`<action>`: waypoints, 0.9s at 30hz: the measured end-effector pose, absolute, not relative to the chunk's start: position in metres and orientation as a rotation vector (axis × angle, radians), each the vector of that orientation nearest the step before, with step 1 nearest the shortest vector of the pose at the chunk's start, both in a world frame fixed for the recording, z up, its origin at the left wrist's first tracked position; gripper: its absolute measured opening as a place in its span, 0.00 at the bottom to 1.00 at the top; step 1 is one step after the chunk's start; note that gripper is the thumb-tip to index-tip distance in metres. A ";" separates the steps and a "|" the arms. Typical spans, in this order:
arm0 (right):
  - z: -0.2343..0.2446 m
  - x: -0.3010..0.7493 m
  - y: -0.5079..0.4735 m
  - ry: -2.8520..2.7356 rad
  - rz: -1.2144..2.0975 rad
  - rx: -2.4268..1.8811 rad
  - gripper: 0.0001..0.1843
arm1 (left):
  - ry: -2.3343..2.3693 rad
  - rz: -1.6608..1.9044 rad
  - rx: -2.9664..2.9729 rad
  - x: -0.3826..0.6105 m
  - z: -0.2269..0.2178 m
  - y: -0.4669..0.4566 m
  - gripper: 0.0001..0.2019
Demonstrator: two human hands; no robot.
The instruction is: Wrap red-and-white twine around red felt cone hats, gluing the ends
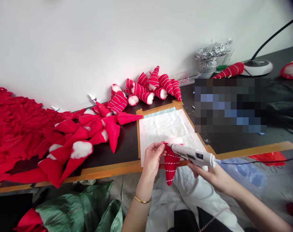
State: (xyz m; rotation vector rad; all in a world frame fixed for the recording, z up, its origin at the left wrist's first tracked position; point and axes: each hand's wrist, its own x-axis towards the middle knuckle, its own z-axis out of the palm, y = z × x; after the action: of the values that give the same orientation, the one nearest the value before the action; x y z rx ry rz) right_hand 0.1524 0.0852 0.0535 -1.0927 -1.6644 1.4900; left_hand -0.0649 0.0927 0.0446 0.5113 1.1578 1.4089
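The left hand [152, 158], with a thin gold bangle [143, 199] on its wrist, was closed in a pinch, thumb and fingers gripping the narrow top of a striped red cone [171, 164]. This soft felt cone, stitched with white bands, hung point-down from the pinch, just over the table's taped front edge. The right hand [209, 174] was wrapped firmly around a white hot glue gun [192, 155], whose slim nozzle reached left to the cone's top, beside the left fingers. A thin black cord [253, 162] ran from the gun's rear away to the right.

Just beyond both hands lay a crinkled white paper sheet [161, 135], framed by amber tape [161, 108] on a dark tabletop [127, 145]. Left of the hands, plain red cones with fluffy white cotton [81, 149] lay heaped against a mass of soft red fabric [13, 129]. Farther ahead, more striped cones [146, 87] were piled near the white wall [112, 42]. Below the left forearm, a crumpled green woven sack [74, 209] slumped on the floor.
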 end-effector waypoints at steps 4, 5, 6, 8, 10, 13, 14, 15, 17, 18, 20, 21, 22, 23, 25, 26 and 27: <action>0.056 0.153 0.087 -1.644 1.569 -1.127 0.17 | 1.150 1.414 0.507 -0.064 0.045 0.093 0.18; 0.059 0.153 0.088 -1.637 1.600 -1.131 0.18 | 1.148 1.418 0.506 -0.064 0.045 0.093 0.18; 0.061 0.153 0.089 -1.633 1.630 -1.133 0.20 | 1.147 1.420 0.507 -0.064 0.046 0.092 0.18; 0.068 0.154 0.092 -1.635 1.675 -1.139 0.22 | 1.150 1.421 0.519 -0.063 0.046 0.092 0.17; 0.076 0.158 0.097 -1.648 1.693 -1.152 0.21 | 1.157 1.420 0.535 -0.063 0.047 0.092 0.17; 0.083 0.172 0.105 -1.679 1.681 -1.164 0.16 | 1.169 1.420 0.546 -0.065 0.047 0.091 0.17; 0.083 0.177 0.107 -1.677 1.669 -1.169 0.15 | 1.174 1.424 0.553 -0.065 0.047 0.091 0.17; 0.083 0.181 0.109 -1.657 1.652 -1.180 0.16 | 1.180 1.428 0.565 -0.066 0.048 0.091 0.17; 0.081 0.184 0.111 -1.552 1.606 -1.211 0.17 | 1.181 1.426 0.603 -0.067 0.049 0.091 0.17; 0.078 0.182 0.110 -1.486 1.596 -1.208 0.18 | 1.171 1.408 0.628 -0.067 0.049 0.091 0.19; 0.072 0.171 0.108 -1.368 1.603 -1.154 0.20 | 1.139 1.353 0.681 -0.068 0.051 0.092 0.22; 0.069 0.163 0.107 -1.328 1.616 -1.114 0.21 | 1.130 1.319 0.707 -0.069 0.052 0.093 0.24; 0.065 0.154 0.106 -1.302 1.629 -1.071 0.21 | 1.136 1.282 0.741 -0.070 0.053 0.093 0.25; 0.061 0.146 0.105 -1.283 1.627 -1.038 0.21 | 1.155 1.242 0.783 -0.071 0.054 0.093 0.26; 0.054 0.131 0.105 -1.255 1.575 -1.008 0.20 | 1.222 1.166 0.883 -0.073 0.054 0.094 0.24; 0.050 0.125 0.105 -1.246 1.541 -1.003 0.19 | 1.260 1.136 0.938 -0.074 0.053 0.095 0.23; 0.047 0.121 0.106 -1.238 1.508 -1.007 0.19 | 1.297 1.126 0.997 -0.074 0.053 0.095 0.21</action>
State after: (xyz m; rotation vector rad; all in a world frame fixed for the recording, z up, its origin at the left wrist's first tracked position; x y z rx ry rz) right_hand 0.1209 0.1063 0.0470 -1.0071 -1.2381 1.5077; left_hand -0.0742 0.0948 0.0525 0.9969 1.2965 1.1261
